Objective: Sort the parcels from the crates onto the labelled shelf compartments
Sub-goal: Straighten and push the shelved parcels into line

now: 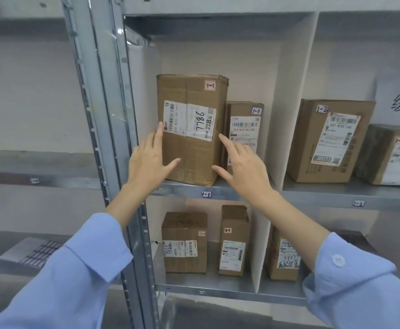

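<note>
A tall brown parcel (pixel 190 148) marked 1-1, with "7786" handwritten on its label, stands upright in shelf compartment 1-1 (pixel 206 194). My left hand (pixel 149 160) lies with straight fingers against the parcel's left edge, thumb on its front. My right hand (pixel 241 162) is spread at the parcel's right edge, fingers straight; I cannot tell whether it touches. A smaller parcel (pixel 244 129) marked 1-1 stands just behind my right hand.
Compartment 1-2 (pixel 358 203) to the right holds a large box (pixel 329 141) and a dark wrapped parcel (pixel 388 155). The shelf below holds three boxes (pixel 184 243), (pixel 233 241), (pixel 283 257). A metal upright (pixel 113 138) stands at the left of the compartments.
</note>
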A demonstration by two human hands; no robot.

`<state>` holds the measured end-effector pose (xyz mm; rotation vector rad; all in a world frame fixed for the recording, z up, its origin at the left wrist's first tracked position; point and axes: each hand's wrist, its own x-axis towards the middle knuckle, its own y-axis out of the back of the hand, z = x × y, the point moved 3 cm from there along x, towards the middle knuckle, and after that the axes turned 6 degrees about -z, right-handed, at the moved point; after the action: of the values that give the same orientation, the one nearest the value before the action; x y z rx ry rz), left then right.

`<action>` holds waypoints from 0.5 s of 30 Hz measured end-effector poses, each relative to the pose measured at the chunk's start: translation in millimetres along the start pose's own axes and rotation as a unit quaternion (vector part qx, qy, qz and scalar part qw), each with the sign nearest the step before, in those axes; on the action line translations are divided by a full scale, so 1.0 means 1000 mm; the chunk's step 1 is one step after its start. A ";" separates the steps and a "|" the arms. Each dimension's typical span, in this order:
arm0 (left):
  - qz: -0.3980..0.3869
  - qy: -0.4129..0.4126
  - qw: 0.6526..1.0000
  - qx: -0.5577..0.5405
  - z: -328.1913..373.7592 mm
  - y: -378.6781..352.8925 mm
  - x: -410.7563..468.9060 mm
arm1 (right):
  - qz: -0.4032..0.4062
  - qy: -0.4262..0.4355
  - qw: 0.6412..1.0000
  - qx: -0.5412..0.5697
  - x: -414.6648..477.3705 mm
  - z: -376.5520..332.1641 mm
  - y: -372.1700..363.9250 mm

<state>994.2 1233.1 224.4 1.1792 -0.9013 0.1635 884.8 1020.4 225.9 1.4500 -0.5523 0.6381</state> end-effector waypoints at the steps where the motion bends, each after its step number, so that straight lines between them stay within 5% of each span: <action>1: -0.003 -0.004 1.000 -0.003 0.000 -0.001 0.001 | -0.008 -0.001 1.000 0.001 0.001 -0.004 -0.003; 15: -0.047 -0.010 0.999 -0.020 -0.004 0.005 -0.008 | -0.063 -0.077 0.995 0.026 0.031 -0.028 -0.033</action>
<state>988.2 1241.7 222.5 1.1843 -0.8602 0.0575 928.6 1050.1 222.3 1.5779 -0.5627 0.4466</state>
